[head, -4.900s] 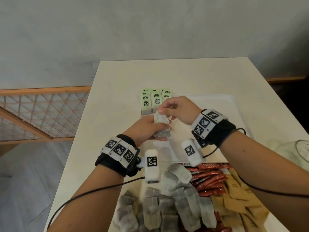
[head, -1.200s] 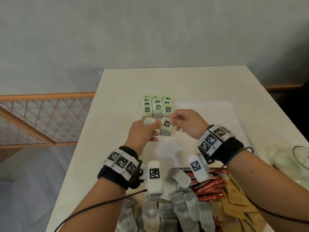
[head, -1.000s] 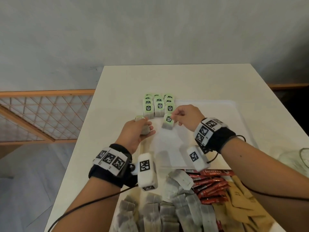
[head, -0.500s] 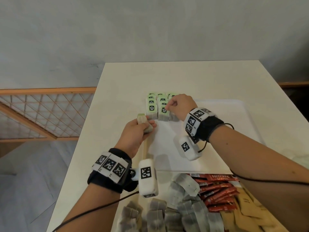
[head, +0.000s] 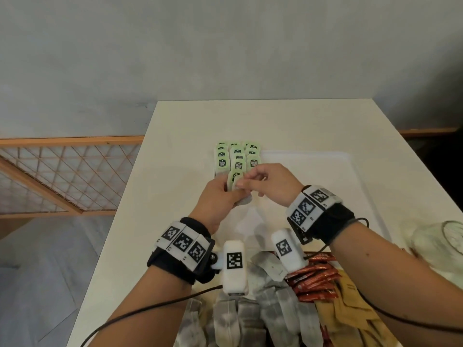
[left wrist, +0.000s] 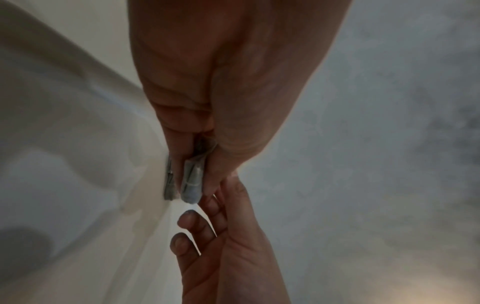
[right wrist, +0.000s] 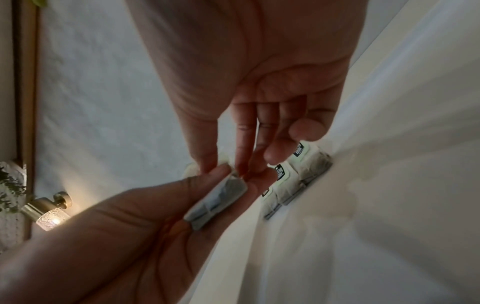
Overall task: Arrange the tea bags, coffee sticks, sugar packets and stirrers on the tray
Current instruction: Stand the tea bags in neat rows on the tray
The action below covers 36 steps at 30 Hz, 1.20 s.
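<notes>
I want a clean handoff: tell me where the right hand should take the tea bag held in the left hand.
Pinch the green tag end from above: it sticks up clear of the left hand, whose fingers cover the pouch below. The right hand already pinches there.

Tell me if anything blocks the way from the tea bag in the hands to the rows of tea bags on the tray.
Nothing visible does. The left hand holds the tea bag and the right hand pinches its top, just on the near side of the rows of tea bags. The white tray surface beside the rows is bare.
</notes>
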{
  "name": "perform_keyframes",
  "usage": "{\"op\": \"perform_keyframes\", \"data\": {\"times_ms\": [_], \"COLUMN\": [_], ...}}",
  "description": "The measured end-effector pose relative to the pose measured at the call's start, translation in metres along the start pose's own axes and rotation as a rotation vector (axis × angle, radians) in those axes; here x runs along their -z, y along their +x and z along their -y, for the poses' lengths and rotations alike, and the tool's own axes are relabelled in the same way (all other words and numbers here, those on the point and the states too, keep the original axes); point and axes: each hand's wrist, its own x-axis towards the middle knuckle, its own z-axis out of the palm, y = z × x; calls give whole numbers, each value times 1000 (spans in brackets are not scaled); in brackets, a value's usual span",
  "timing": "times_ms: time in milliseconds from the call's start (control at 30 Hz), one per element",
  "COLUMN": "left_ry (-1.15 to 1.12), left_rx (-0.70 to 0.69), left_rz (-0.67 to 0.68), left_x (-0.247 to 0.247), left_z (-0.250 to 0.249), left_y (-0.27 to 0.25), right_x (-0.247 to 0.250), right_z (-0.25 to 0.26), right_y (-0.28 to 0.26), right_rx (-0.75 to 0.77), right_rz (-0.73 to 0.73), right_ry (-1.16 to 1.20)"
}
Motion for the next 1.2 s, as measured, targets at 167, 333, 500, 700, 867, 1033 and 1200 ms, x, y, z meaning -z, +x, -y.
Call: {"op": "perform_keyframes", "data": {"times_ms": [167, 333, 500, 700, 867, 1033, 1200], "left_ry": [26, -41, 102, 324, 243, 167, 151], "left_rx": [5, 75, -44, -174, -125, -67, -9], "left_rz": [20, 104, -247, -175, -271, -243, -180], "left_x": [-9, -7, -6, -28, -28, -20, -4], "left_z": [-7, -12, -13, -17, -21, -14, -5], "left_y": [-10, -15, -15, -21, -17, -11, -6], "right_x": [3, 13, 17, 6, 9, 14, 1], "right_z": [-2, 6, -1, 1, 7, 3, -6], "right_y": [-14, -25, -26, -32, -34, -24, -3], "right_rx": [27, 38, -2, 53, 91, 115, 24], "right_rz": [-27, -93, -335, -298, -240, -257, -115], "right_ry": [83, 117, 99, -20, -85, -132, -182]}}
